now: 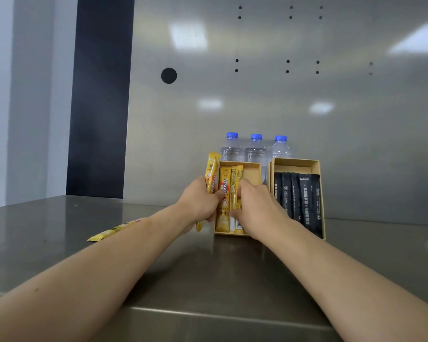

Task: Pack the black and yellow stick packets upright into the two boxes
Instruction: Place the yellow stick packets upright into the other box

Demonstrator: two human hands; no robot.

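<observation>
Two open brown cardboard boxes stand side by side on the steel table. In the left box [253, 172] two yellow stick packets [224, 183] stand upright against its left wall. My left hand [199, 199] grips a small bunch of yellow packets [212, 171] just outside that box's left edge. The fingers of my right hand [256, 206] press on the yellow packets inside the left box. The right box [295, 164] holds several black stick packets [303, 196] upright in a row. One more yellow packet [114, 230] lies flat on the table, left of my left forearm.
Three clear water bottles with blue caps [256, 148] stand right behind the boxes, against a grey metal back wall [307, 95]. A dark vertical panel [99, 95] rises at the back left. The table's front edge [208, 314] runs under my forearms.
</observation>
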